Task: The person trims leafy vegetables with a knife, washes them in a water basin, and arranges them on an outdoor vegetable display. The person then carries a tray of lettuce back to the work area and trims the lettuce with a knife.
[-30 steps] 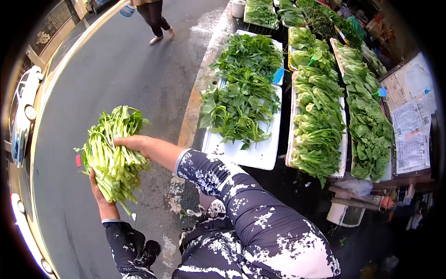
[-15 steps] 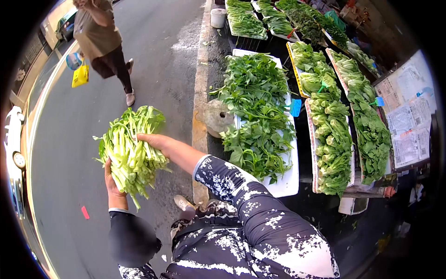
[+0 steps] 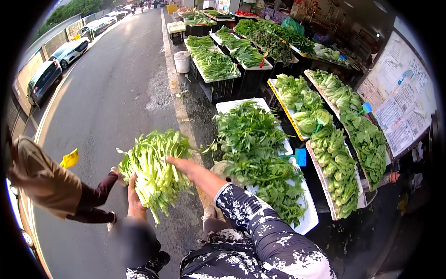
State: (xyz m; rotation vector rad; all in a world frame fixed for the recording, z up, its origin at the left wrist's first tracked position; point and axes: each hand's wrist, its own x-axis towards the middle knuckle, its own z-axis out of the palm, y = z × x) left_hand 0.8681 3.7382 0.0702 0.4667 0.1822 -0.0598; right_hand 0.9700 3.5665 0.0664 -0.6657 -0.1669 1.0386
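Note:
A large bunch of leafy green stalks is held up between both hands over the road. My left hand supports it from the lower left, its fingers partly hidden behind the stalks. Across the right side of the bunch, my right hand grips it, with the fingertips near its middle. To the right, a white tray bears loose dark leafy greens, apart from both hands.
A person walks at the left beside a yellow bag. Crates of greens, a white bucket and lettuce trays line the right. Papers cover a board. Parked cars stand far left.
The view has tilted up and shows more of the street and stall. The walking person has come nearer along the left. Both hands still hold the bunch, now further right in view.

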